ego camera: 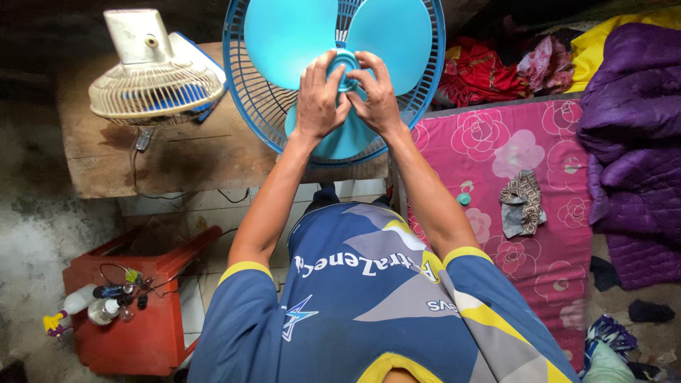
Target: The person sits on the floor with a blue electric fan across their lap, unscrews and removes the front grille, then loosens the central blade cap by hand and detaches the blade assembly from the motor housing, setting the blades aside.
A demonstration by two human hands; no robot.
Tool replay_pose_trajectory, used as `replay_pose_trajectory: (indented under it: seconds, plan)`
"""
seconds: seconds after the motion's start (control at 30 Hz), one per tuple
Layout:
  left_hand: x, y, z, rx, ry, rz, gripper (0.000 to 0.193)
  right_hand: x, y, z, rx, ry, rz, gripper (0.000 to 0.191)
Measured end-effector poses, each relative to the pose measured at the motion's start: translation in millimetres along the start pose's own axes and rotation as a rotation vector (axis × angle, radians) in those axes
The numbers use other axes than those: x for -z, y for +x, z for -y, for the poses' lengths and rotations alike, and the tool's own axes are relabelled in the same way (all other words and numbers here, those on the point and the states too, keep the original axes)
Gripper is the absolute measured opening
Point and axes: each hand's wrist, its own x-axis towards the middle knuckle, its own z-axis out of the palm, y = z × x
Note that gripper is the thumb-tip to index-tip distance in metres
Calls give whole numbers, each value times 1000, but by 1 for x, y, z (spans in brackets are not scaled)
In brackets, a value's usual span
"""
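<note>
1. Blue plastic fan [333,78], head view: front guard off, three light-blue blades exposed, rear grille behind them. It sits on the right end of the wooden tabletop [177,159], top centre of frame.
2. Left hand [319,99]: fingers curled onto the round hub cap [345,67] at the blade centre, gripping it from the left.
3. Right hand [376,96]: fingers wrapped on the same hub cap from the right, thumb low. Both hands touch each other at the hub.
4. Second fan, beige [152,78], lies on the left part of the tabletop, blue blades inside its guard, well apart from the hands.
5. Red plastic stool [142,333] on the floor, lower left, carries small bottles and wires.
6. Pink floral mattress [511,184] just right of the tabletop; a crumpled patterned cloth [521,202] lies on it, purple quilt [631,142] at far right.
</note>
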Motion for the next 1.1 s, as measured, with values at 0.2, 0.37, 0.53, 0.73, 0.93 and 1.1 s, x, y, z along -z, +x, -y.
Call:
replay_pose_trajectory:
  seconds: [0.2,0.37,0.53,0.73,0.93,1.1]
  plan:
    - [14,11,19,24,-108,-20,58,-8,21,7,-32,-16,31,37]
    - [13,21,32,-4,-150,-8,58,-8,31,4,-69,-59,14,32]
    - [8,28,38,0,-186,-2,58,-5,39,2,-64,-99,18,32]
    - [8,27,43,-11,-215,12,57,-3,37,8,-115,-94,41,31]
    - [14,33,43,-28,-218,27,57,-4,38,17,-73,-204,21,33]
    - [16,37,45,-24,-237,61,51,-2,42,22,-130,-229,70,32]
